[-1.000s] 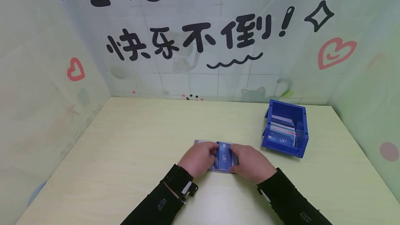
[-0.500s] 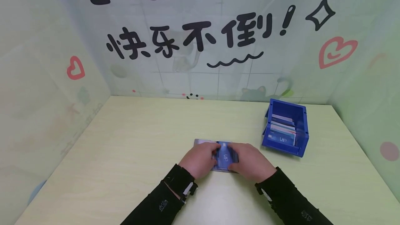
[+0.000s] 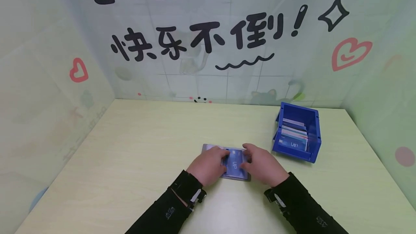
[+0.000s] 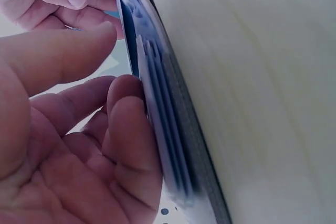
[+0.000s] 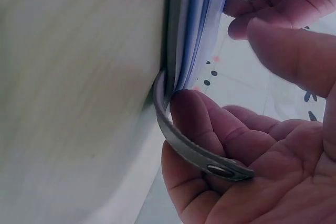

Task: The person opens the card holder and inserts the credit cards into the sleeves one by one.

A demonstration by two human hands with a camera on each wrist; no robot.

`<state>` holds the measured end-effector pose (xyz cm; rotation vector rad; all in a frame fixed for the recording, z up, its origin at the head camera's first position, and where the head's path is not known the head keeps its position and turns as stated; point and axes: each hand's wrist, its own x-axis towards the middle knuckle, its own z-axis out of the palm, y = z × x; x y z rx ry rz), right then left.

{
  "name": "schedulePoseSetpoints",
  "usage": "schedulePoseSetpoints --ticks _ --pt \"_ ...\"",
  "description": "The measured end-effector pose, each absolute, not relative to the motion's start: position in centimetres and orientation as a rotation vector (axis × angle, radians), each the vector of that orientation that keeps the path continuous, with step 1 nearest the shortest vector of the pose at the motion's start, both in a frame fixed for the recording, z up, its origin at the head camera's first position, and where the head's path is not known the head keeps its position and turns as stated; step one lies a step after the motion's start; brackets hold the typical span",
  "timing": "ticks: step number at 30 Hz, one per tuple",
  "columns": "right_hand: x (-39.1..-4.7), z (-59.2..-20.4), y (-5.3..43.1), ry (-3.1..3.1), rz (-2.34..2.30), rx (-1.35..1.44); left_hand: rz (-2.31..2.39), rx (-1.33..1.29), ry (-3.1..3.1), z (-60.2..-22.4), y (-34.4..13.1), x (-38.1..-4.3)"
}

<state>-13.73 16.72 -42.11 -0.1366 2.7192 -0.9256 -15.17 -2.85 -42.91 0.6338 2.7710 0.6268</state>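
Observation:
A small card holder point(image 3: 208, 147) with clear leaves lies open on the table, a blue VIP card point(image 3: 234, 167) facing up on its right side. My left hand point(image 3: 208, 165) rests at that card's left edge; in the left wrist view its bent fingers touch the stacked leaves point(image 4: 160, 114), thumb apart from them. My right hand point(image 3: 263, 163) is at the holder's right edge, thumb and forefinger spread. The right wrist view shows a grey strap point(image 5: 184, 148) with a metal snap standing out from the cover against the right fingers.
A blue plastic bin point(image 3: 315, 133) stands on the table point(image 3: 146, 136) to the right, behind my right hand. Inside are several upright cards point(image 3: 293, 142), a blue VIP one in front. Printed fabric walls point(image 3: 195, 86) enclose the table at the back and both sides.
My right hand has drawn back to the right, its thumb and forefinger spreading and uncovering more of the VIP card and the holder's right edge. The left hand has hardly moved.

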Motion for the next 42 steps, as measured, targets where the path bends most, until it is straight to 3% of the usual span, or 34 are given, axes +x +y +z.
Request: schedulePoseSetpoints --ticks 17,29,42 --pt "-14.02 -42.32 16.94 2.661 -1.023 -0.051 0.759 0.619 2.657 -42.66 -2.90 -15.23" --pt "-14.65 -42.86 17.27 2.330 -1.614 0.110 0.754 0.602 2.648 -42.52 -2.85 -15.06" --pt "-13.93 -42.45 16.76 2.378 -1.603 0.033 0.856 0.620 2.609 -42.99 -3.02 -15.67"
